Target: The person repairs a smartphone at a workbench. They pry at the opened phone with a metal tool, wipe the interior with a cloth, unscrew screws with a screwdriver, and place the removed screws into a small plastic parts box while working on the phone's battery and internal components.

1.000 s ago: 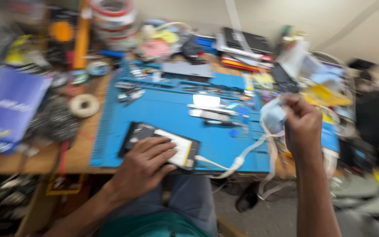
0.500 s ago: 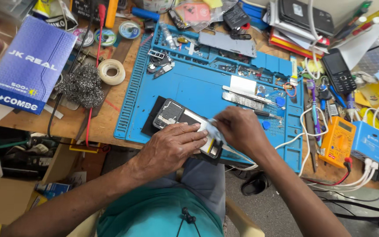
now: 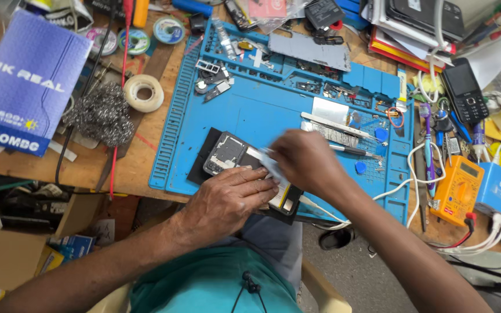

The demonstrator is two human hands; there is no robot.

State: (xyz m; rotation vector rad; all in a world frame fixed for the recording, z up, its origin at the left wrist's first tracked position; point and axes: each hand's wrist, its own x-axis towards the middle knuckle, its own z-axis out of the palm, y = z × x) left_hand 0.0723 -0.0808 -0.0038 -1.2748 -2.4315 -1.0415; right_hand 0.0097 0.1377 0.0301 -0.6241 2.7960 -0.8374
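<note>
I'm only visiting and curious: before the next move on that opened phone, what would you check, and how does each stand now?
1. Opened phone lies on the blue mat: ok.
2. Left hand presses the phone flat: ok.
3. Right hand has a firm hold on the pale strip: cannot tell, blurred.
4. White cable stays off the phone: ok.
5. Tweezers lie within reach on the mat: ok.
6. Small loose parts sit away from both hands: ok.

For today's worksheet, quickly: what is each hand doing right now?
Left hand: flat, pressing down the opened black phone.
Right hand: closed around a blurred pale thing; what it is cannot be told.
</note>
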